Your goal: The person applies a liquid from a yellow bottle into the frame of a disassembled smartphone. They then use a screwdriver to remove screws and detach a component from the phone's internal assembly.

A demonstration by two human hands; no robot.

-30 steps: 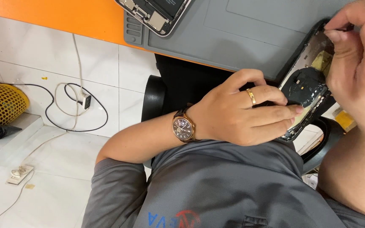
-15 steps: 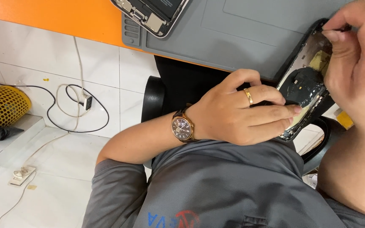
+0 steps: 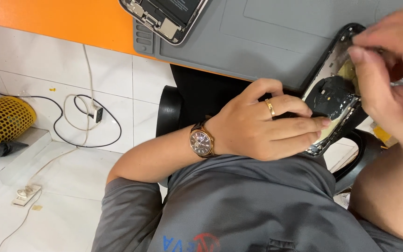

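While left hand (image 3: 262,123) steadies opened phone (image 3: 334,100), grey mat (image 3: 267,42) beside

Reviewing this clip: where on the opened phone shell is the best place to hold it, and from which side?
Grip the opened phone shell by its long frame edges near the lower end, coming from the left, as the left hand does. The exposed parts face up and the right hand occupies the top end.

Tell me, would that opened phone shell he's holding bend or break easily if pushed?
Probably stiff: the phone shell keeps its shape overhanging the grey mat, steadied by the left hand. Its exposed inner parts look fragile where the right hand works.
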